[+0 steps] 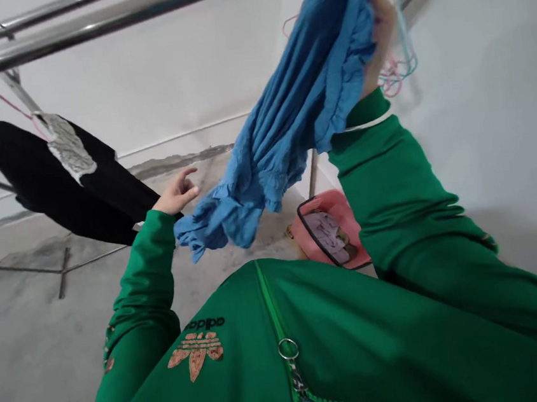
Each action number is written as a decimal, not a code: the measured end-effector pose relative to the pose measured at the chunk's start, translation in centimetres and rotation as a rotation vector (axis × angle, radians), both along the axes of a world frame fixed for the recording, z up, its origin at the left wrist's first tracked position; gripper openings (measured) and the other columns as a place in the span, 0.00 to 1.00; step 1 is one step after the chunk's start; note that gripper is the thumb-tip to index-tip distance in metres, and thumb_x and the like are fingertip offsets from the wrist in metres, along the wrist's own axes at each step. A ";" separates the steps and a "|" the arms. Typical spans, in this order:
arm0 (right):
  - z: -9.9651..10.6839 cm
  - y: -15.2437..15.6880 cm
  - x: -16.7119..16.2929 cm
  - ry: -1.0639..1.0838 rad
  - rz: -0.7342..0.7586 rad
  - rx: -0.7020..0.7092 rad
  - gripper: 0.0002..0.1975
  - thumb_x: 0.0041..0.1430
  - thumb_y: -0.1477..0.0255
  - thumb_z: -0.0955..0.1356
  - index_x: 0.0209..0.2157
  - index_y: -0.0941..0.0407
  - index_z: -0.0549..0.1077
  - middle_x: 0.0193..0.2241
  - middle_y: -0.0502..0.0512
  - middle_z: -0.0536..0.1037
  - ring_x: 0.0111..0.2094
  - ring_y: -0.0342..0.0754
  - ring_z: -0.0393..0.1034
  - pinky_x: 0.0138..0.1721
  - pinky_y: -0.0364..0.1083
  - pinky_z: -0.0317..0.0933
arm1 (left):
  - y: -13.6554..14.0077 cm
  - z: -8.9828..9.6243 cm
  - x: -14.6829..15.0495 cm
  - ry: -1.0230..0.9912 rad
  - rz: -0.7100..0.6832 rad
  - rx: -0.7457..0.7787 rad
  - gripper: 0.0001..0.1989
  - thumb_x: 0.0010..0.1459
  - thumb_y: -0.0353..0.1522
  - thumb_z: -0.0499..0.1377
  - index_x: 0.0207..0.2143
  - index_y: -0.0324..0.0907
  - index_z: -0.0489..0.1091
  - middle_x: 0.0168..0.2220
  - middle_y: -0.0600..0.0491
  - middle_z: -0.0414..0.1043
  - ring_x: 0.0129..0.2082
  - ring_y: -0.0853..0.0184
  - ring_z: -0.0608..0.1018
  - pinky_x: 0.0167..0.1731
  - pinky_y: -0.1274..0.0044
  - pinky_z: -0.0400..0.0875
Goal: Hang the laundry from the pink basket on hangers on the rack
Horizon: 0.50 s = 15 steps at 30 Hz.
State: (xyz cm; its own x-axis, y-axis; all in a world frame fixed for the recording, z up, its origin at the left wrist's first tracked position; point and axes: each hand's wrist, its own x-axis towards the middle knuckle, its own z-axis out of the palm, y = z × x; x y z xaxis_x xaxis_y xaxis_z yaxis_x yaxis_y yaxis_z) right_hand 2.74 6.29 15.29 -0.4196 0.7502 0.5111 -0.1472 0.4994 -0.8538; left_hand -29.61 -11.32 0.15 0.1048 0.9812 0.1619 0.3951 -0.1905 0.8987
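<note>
Well, blue garment (282, 110): crinkled, ruffled
Left hand (176, 196): fingers apart
Right hand (382, 35): fingers hidden, can't tell grip

Blue garment (283, 116) apparently in right grip (382, 35)

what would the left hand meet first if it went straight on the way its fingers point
The left hand would most likely meet the blue garment slanting across its line; depth is unclear from this view, so it might pass behind instead.
</note>
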 end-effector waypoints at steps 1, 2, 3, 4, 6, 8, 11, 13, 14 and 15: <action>0.2 -0.6 -1.5 0.083 -0.045 0.018 0.34 0.66 0.66 0.43 0.43 0.55 0.76 0.53 0.53 0.68 0.68 0.57 0.48 0.34 0.43 0.69 | -0.2 0.2 1.5 -0.005 0.009 0.058 0.48 0.44 0.55 0.67 0.61 0.41 0.57 0.32 0.53 0.72 0.37 0.63 0.78 0.42 0.70 0.72; 0.4 -1.1 -3.0 0.146 -0.068 0.016 0.32 0.67 0.67 0.45 0.44 0.56 0.76 0.52 0.54 0.69 0.66 0.58 0.53 0.33 0.43 0.70 | -0.2 0.5 3.2 -0.016 0.022 0.125 0.50 0.42 0.54 0.68 0.63 0.42 0.56 0.39 0.50 0.73 0.44 0.61 0.78 0.47 0.69 0.71; 0.7 -1.7 -4.5 0.171 -0.049 -0.009 0.30 0.67 0.67 0.46 0.46 0.57 0.75 0.51 0.54 0.70 0.63 0.57 0.60 0.32 0.44 0.70 | 0.1 0.8 4.8 -0.032 0.041 0.186 0.51 0.42 0.54 0.68 0.64 0.43 0.55 0.45 0.47 0.73 0.50 0.58 0.75 0.52 0.68 0.69; 1.0 -2.4 -5.8 0.149 0.021 -0.051 0.30 0.68 0.66 0.46 0.49 0.58 0.73 0.49 0.53 0.72 0.59 0.55 0.65 0.32 0.44 0.71 | 0.4 1.2 6.3 -0.049 0.072 0.234 0.49 0.43 0.53 0.68 0.63 0.43 0.56 0.50 0.46 0.71 0.55 0.56 0.73 0.55 0.67 0.67; 1.6 -3.5 -7.6 0.105 0.196 -0.153 0.30 0.70 0.66 0.45 0.50 0.60 0.71 0.44 0.52 0.74 0.49 0.49 0.73 0.32 0.44 0.72 | 1.1 1.8 8.2 -0.110 0.176 0.268 0.42 0.47 0.51 0.66 0.60 0.40 0.62 0.52 0.46 0.71 0.57 0.53 0.71 0.57 0.65 0.66; 1.9 -4.0 -8.3 0.063 0.366 -0.261 0.30 0.72 0.66 0.44 0.45 0.61 0.71 0.37 0.51 0.76 0.42 0.44 0.76 0.33 0.45 0.72 | 1.4 2.2 8.5 -0.200 0.299 0.225 0.33 0.50 0.48 0.64 0.53 0.38 0.68 0.46 0.47 0.75 0.51 0.54 0.76 0.54 0.64 0.70; 2.1 -3.6 -7.6 0.021 0.488 -0.379 0.29 0.74 0.67 0.44 0.35 0.60 0.70 0.27 0.48 0.74 0.36 0.41 0.76 0.36 0.47 0.73 | 0.2 2.7 6.4 -0.335 0.380 0.086 0.25 0.49 0.44 0.66 0.44 0.36 0.72 0.36 0.48 0.77 0.42 0.54 0.80 0.47 0.62 0.76; 2.1 -2.9 -6.7 0.024 0.514 -0.455 0.27 0.74 0.69 0.46 0.30 0.60 0.67 0.22 0.47 0.71 0.32 0.40 0.75 0.38 0.48 0.74 | -1.3 3.3 4.7 -0.396 0.365 -0.017 0.23 0.47 0.41 0.68 0.42 0.34 0.73 0.34 0.47 0.77 0.42 0.51 0.80 0.46 0.60 0.77; 2.1 -2.4 -6.4 0.031 0.529 -0.486 0.26 0.74 0.71 0.48 0.28 0.60 0.66 0.21 0.46 0.70 0.30 0.39 0.74 0.39 0.48 0.74 | -1.9 3.6 4.1 -0.423 0.364 -0.047 0.23 0.47 0.39 0.69 0.41 0.33 0.73 0.33 0.47 0.77 0.44 0.49 0.80 0.48 0.58 0.76; 2.0 -1.9 -6.2 0.040 0.543 -0.506 0.25 0.74 0.72 0.49 0.26 0.60 0.64 0.20 0.46 0.70 0.28 0.38 0.72 0.39 0.48 0.73 | -2.4 3.8 3.8 -0.447 0.373 -0.051 0.22 0.47 0.38 0.69 0.42 0.33 0.73 0.34 0.46 0.77 0.46 0.47 0.79 0.51 0.55 0.73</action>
